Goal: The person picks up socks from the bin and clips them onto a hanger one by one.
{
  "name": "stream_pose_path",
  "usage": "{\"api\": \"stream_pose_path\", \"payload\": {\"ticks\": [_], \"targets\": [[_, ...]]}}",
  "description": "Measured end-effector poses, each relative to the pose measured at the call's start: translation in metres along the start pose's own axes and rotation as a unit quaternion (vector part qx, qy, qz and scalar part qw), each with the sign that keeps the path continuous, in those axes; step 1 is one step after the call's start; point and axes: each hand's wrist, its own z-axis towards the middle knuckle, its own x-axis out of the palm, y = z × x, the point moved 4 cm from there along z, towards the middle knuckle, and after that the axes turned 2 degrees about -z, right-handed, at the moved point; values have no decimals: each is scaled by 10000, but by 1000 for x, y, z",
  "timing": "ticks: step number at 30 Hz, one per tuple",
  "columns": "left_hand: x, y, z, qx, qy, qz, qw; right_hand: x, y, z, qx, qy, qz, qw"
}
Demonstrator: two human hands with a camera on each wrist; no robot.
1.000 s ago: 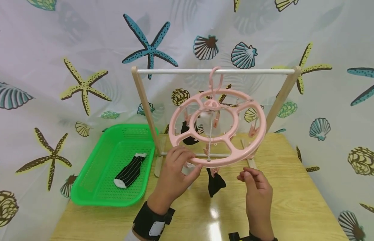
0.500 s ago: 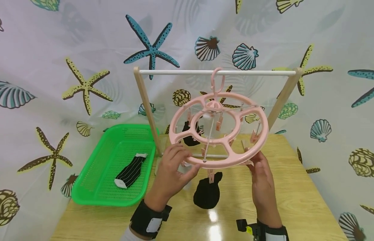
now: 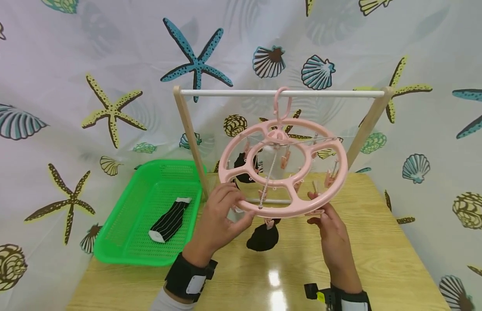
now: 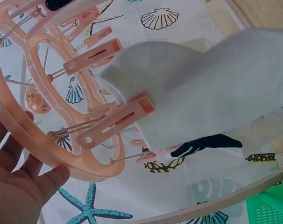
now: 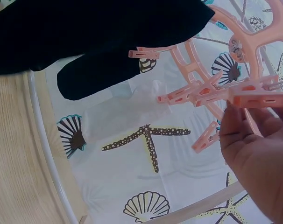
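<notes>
A pink round sock hanger (image 3: 299,208) hangs tilted by its hook from a white bar. My left hand (image 3: 221,220) grips its front left rim, the thumb (image 4: 54,183) along the near side. At the front right rim, my right hand (image 3: 334,242) pinches a pink clothespin (image 5: 263,99). A white sock (image 4: 202,88) hangs from a clothespin (image 4: 118,121) beside my left hand. One black sock (image 3: 263,238) dangles under the front rim, and another black piece (image 3: 244,166) hangs at the back left. Part of the right fingers is hidden by the rim.
A green basket (image 3: 108,246) at the left holds a black striped sock (image 3: 171,219). The wooden rack's posts (image 3: 190,134) and white bar (image 3: 233,93) frame the hanger. The wooden table (image 3: 380,259) lies below, with a patterned curtain (image 3: 128,52) behind.
My right hand has moved up to the hanger's front right rim and now holds a clothespin there. The hanger has turned slightly, and the black sock under it has swung left. My left hand keeps its grip.
</notes>
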Motion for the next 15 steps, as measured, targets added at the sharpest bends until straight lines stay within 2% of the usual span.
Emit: {"api": "stream_pose_path", "payload": {"ticks": [8,15], "targets": [[-3,0,0,-4,-21,86,10000,4,2,-1,-261,19,160,9995],[-6,3,1,91,0,123,9999,1,1,-6,229,-551,-21,9982]]}}
